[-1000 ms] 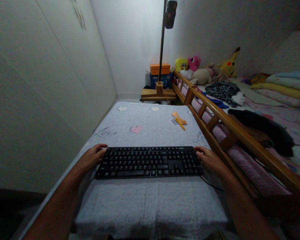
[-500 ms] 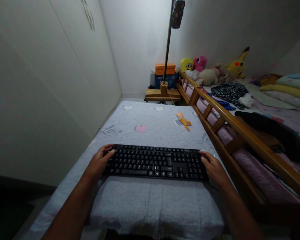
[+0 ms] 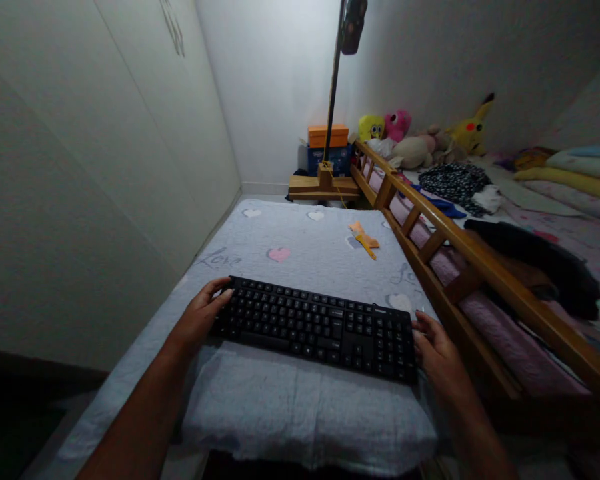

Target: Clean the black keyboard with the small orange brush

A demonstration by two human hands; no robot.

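A black computer keyboard (image 3: 310,330) is slanted over the cloth-covered table, its right end nearer me than its left. My left hand (image 3: 205,310) grips the left end, thumb on top and the other fingers at the back corner and below. At the right end, my right hand (image 3: 435,347) has its thumb and fingers apart close beside the edge; whether a fingertip touches it is hard to see. Farther back on the cloth lie an orange cloth (image 3: 367,238) and a yellow-handled brush (image 3: 366,247).
A wooden bed rail (image 3: 430,213) runs along the table's right side, with clothes and plush toys beyond it. White cabinet doors (image 3: 130,167) stand on the left. Behind the table are a pole on a wooden base (image 3: 325,185) and an orange box (image 3: 328,136).
The keyboard has turned from nearly level to slanted, its right end coming toward me and its left end going slightly away. My right hand has loosened and moved slightly right and nearer.
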